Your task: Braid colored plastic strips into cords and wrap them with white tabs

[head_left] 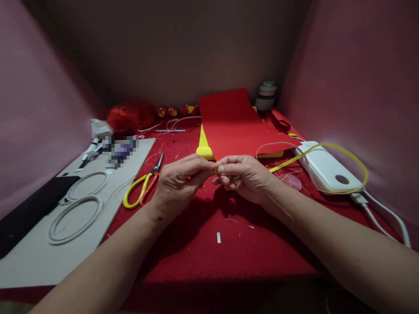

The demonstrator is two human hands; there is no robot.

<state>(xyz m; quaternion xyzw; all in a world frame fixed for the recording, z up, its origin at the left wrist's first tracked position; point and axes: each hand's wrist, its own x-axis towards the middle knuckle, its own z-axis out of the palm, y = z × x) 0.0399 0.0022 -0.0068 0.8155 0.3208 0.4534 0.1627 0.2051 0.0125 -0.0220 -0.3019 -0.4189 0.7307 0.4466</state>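
My left hand (183, 181) and my right hand (244, 176) meet over the middle of the red cloth, thumbs and forefingers pinched together. Between the fingertips shows a small bit of yellow (216, 168), mostly covered by the fingers. A ribbed yellow paper strip (284, 163) runs out from behind my right hand and loops over the white power bank (330, 168); its joining with the pinched bit is hidden. Scissors (144, 187) with yellow and red handles lie just left of my left hand. Beyond the hands, a red sheet (232, 122) rests over yellow ribbed paper (204, 150).
A grey board (81, 257) at left bears round white rings (54, 233) and a black item (32, 213). White cables (389, 205) trail at right. A red plastic bag (131, 115), small red-yellow figures (166, 112) and a jar (266, 96) line the back. Paper scraps (218, 237) dot the cloth.
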